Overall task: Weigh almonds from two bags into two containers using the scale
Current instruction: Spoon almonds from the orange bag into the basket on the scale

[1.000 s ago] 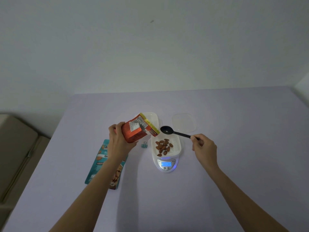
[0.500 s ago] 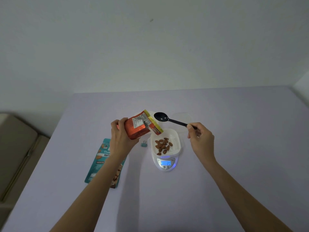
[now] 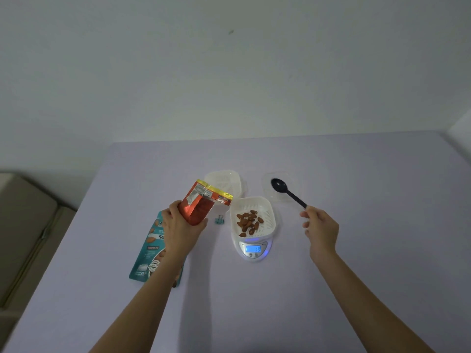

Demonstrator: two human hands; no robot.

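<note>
My left hand (image 3: 182, 229) grips an orange almond bag (image 3: 201, 202), tilted with its yellow top pointing right, left of the scale. A white perforated container (image 3: 267, 212) sits on the white scale (image 3: 252, 249), whose blue display is lit; several almonds (image 3: 248, 222) lie inside it. My right hand (image 3: 319, 226) pinches the handle of a black spoon (image 3: 286, 191), held up to the right of the scale with its empty bowl toward the far side. A second white container (image 3: 224, 180) stands behind the bag. A teal almond bag (image 3: 150, 250) lies flat under my left forearm.
A clear lid (image 3: 293, 193) lies on the lilac table (image 3: 356, 276) behind the spoon. A small teal binder clip (image 3: 219, 220) sits between the orange bag and the scale. A beige cushion (image 3: 23, 225) is beyond the table's left edge.
My right hand has drawn the spoon away from the orange bag's mouth, out to the right of the scale. The left hand still holds the tilted bag in about the same place.
</note>
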